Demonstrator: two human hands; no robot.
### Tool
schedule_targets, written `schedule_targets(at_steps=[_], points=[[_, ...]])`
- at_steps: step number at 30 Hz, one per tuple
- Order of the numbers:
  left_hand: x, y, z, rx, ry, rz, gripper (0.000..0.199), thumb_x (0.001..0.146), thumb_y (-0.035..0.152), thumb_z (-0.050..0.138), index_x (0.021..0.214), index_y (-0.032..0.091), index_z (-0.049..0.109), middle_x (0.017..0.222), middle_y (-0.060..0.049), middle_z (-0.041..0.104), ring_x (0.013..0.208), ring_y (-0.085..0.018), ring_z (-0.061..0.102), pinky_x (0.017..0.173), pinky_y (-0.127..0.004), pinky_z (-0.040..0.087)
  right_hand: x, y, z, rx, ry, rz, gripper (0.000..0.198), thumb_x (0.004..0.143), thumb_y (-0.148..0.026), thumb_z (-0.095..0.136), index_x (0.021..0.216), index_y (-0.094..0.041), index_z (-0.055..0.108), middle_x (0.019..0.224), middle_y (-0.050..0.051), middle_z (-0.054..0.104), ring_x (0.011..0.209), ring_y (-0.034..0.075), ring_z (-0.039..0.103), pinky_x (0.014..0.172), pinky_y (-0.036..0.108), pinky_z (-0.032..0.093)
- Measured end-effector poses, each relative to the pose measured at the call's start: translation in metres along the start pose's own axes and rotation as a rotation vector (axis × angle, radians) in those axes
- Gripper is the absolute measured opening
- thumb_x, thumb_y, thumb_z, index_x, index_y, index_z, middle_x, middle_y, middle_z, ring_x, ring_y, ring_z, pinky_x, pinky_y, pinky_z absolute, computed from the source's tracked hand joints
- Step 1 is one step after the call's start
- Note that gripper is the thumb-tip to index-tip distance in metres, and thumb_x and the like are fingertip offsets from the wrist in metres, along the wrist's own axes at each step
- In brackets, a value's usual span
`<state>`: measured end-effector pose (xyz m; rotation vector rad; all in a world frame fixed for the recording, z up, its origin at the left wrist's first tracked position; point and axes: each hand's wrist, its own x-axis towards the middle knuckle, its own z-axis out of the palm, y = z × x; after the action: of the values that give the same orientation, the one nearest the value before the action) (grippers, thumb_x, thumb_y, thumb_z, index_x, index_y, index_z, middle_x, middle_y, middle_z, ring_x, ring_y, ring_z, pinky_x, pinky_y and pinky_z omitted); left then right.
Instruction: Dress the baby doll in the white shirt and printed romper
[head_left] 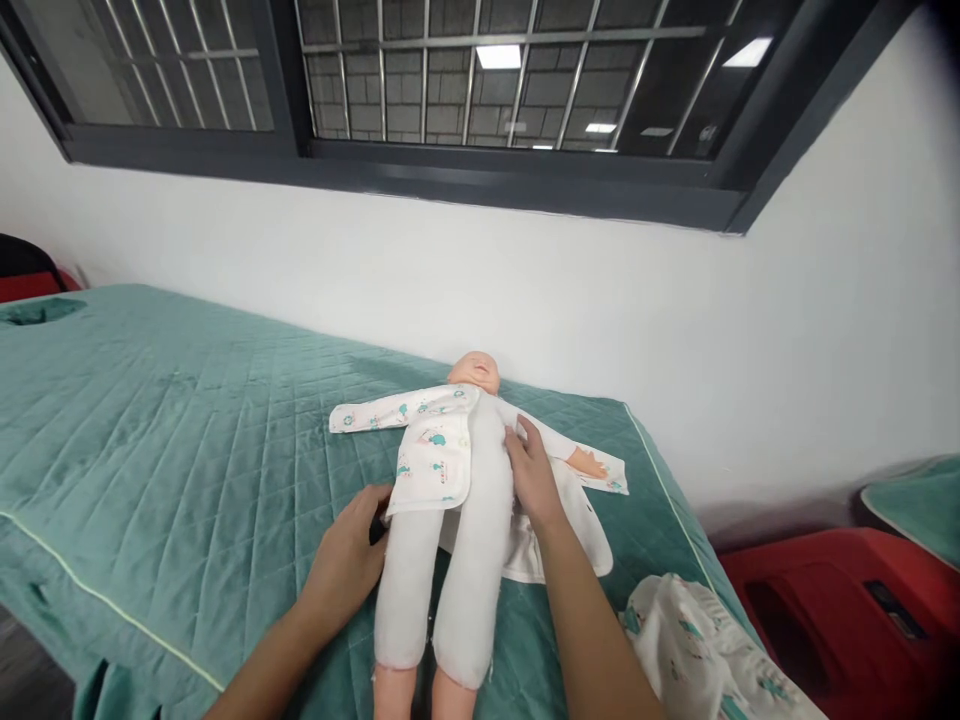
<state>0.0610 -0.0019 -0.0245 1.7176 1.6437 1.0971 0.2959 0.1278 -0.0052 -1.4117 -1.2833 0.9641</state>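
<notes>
A baby doll [487,470] with a white padded body lies face up, its head toward the wall and its legs toward me. A white printed baby shirt [436,450] covers one arm and that side of the chest. Its other half lies spread under the doll, the sleeve [611,474] beneath the bare doll hand. My left hand [349,555] is curled at the shirt's lower left edge beside the hip, fingertips partly hidden. On the opposite side, my right hand [534,475] touches the doll's torso below the armpit, its fingers apart.
The doll rests on a green quilted bed cover [225,430] against a white wall [360,260]. Crumpled printed baby clothing [690,640] lies at the near right. Beyond that edge stands a red plastic object [832,600]. A barred window [510,90] is above.
</notes>
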Motion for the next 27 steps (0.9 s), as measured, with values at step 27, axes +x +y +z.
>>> schedule_targets(at_steps=[27], points=[[0.046,-0.045,-0.038,0.404,0.340,-0.043,0.036,0.083,0.026,0.049,0.116,0.017,0.060,0.123,-0.012,0.061,0.118,-0.030,0.051,0.102,-0.044,0.041,0.001,0.000,-0.002,-0.001,-0.025,0.001,0.080,0.083,-0.065,0.054,0.149,-0.025,0.036,0.137,0.011,0.056,0.120,0.026,0.057,0.109,0.041,0.037]])
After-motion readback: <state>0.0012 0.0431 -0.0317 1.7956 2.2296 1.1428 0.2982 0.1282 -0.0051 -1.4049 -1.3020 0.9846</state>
